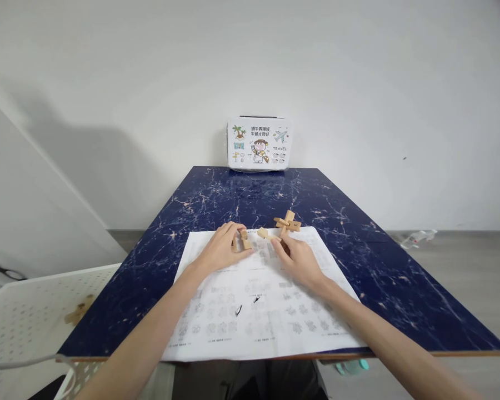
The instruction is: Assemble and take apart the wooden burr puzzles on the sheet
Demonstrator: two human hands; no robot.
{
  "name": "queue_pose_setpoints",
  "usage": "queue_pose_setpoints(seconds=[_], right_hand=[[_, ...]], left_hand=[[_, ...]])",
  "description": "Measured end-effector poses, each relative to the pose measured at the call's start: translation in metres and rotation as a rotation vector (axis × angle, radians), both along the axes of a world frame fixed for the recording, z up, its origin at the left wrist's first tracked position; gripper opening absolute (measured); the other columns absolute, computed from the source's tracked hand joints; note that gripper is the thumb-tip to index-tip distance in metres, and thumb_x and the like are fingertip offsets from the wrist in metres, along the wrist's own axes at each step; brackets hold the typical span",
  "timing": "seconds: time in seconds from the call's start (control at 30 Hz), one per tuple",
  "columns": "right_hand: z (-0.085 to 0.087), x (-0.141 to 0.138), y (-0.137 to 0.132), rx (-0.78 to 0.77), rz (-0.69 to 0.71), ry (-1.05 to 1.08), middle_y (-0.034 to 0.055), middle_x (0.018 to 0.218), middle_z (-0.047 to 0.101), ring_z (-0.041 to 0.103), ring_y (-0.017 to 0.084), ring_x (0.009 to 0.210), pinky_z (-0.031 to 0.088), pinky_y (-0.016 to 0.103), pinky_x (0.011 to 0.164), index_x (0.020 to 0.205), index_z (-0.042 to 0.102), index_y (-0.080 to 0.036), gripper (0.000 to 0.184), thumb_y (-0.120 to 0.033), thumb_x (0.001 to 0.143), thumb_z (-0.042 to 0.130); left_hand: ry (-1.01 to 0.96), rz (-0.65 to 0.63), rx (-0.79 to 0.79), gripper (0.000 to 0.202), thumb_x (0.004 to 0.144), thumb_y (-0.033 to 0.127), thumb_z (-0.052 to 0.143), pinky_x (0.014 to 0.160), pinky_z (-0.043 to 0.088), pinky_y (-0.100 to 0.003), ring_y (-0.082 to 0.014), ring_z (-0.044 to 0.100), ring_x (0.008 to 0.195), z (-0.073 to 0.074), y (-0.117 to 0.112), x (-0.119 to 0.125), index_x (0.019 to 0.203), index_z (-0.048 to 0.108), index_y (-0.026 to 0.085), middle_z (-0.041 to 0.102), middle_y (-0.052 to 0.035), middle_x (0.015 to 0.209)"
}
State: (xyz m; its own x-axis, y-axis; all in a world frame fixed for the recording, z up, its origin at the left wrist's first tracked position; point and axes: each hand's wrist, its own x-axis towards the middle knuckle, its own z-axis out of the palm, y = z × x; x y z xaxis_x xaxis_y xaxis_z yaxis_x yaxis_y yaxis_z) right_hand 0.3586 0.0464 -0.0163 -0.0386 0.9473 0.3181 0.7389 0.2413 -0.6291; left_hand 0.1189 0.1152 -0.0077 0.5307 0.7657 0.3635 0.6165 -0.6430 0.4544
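White case (pixel 244 161) w/ cartoon print, incl. "TRAVEL", at far end of blue marbled tbl (pixel 250 194), nr wall (pixel 358 83). Perforated white basket (pixel 25 305) lower L. Clear plastic (pixel 419 239) on floor (pixel 479 266), R. Teal-capped btl (pixel 353 367) below tbl edge.

Lighting: moderately bright, diffuse, cool white. Wall (pixel 358 83): evenly lit, darkening toward the upper right corner; broad, soft-edged shadow (pixel 95 161) at left. Table (pixel 400 289): glossy, faint reflection below the white case (pixel 258 150). Paper sheet (pixel 250 278): bright; fine print soft, unreadable. Wooden pieces (pixel 291 223): outlines clear, grain too small to tell. Distortion: wide-angle; forearms (pixel 145 328) stretched toward lower corners. Focus: case lettering legible; white basket (pixel 25 300), left edge, soft.
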Motion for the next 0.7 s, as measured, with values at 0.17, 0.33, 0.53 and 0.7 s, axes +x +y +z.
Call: queue_pose_setpoints(seconds=[0.17,0.33,0.53,0.7], right_hand=[[-0.006,-0.002,0.000,0.028,-0.055,-0.206,0.0016,0.066,0.064,0.055,0.018,0.056,0.027,0.028,0.056,0.076,0.049,-0.023,0.036,-0.049,0.100,0.050],[-0.010,0.000,0.001,0.057,0.043,-0.260,0.0015,0.071,0.069,0.061,0.018,0.060,0.033,0.027,0.057,0.084,0.059,-0.022,0.029,-0.047,0.099,0.058],[-0.009,0.003,0.001,0.072,0.276,-0.210,0.0038,0.104,0.076,0.071,0.021,0.092,0.047,0.030,0.077,0.114,0.067,-0.025,0.024,-0.034,0.106,0.046],[-0.007,0.003,0.000,0.077,0.301,-0.186,0.0048,0.105,0.076,0.070,0.021,0.090,0.048,0.031,0.078,0.121,0.066,-0.024,0.027,-0.031,0.105,0.046]], left_hand=[[0.039,-0.068,-0.039,0.065,0.080,0.056,0.075,0.105,0.046,-0.046,-0.0303,0.057,0.121,0.001,-0.007,0.002,0.132,0.052,0.026,0.059,-0.0091,0.130],[0.046,-0.117,-0.039,0.074,0.075,0.061,0.078,0.107,0.046,-0.048,-0.0320,0.052,0.126,0.000,-0.011,0.007,0.135,0.051,0.026,0.053,-0.0103,0.135],[0.064,-0.161,-0.022,0.061,0.083,0.060,0.074,0.106,0.045,-0.048,-0.0302,0.052,0.122,0.000,-0.012,0.010,0.129,0.053,0.026,0.058,-0.0082,0.132],[0.063,-0.130,0.010,0.046,0.089,0.054,0.069,0.100,0.046,-0.045,-0.0281,0.055,0.113,0.001,-0.009,0.010,0.123,0.057,0.026,0.062,-0.0066,0.123]])
